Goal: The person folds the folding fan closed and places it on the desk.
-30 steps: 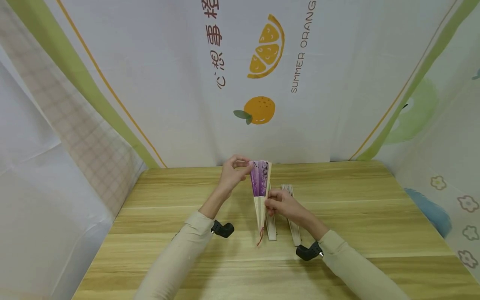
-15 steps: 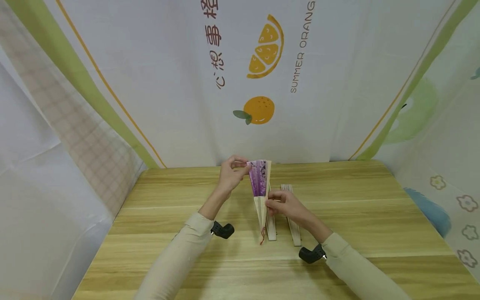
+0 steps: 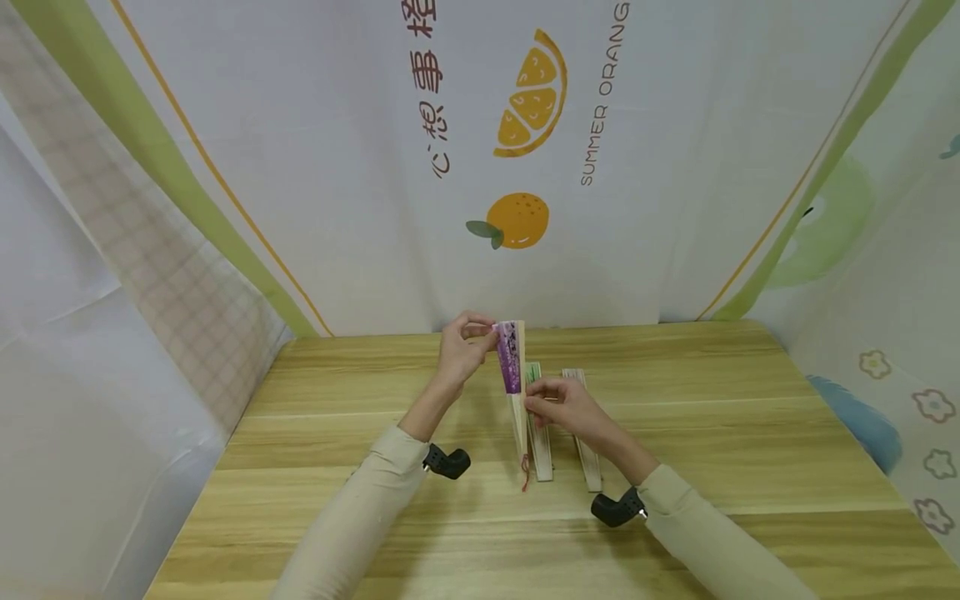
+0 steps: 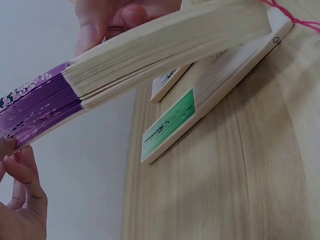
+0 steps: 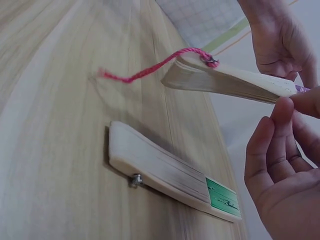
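Observation:
Above the wooden table, a purple folding fan (image 3: pixel 509 360) with pale ribs is held between my hands, its leaf only slightly spread. My left hand (image 3: pixel 461 350) pinches the fan's upper left edge between thumb and finger. Lower down, my right hand (image 3: pixel 566 408) pinches the pale guard on the right side. From the fan's pivot end dangles a red cord (image 5: pixel 150 68). Beneath and to the right lies a closed folding fan with a green leaf (image 4: pixel 170 125), partly hidden by my right hand in the head view. Another closed fan (image 3: pixel 590 467) lies farther right, partly behind that hand.
The wooden table (image 3: pixel 337 517) runs back to a white curtain (image 3: pixel 360 208) printed with oranges. More printed cloth hangs at the left and right sides. Black wrist-camera mounts (image 3: pixel 617 507) stick out from both wrists, low over the table.
The purple fan has narrowed as its right guard moved left toward the left edge. My right hand shifted slightly left with it, uncovering the green fan's top. My left hand stays nearly still.

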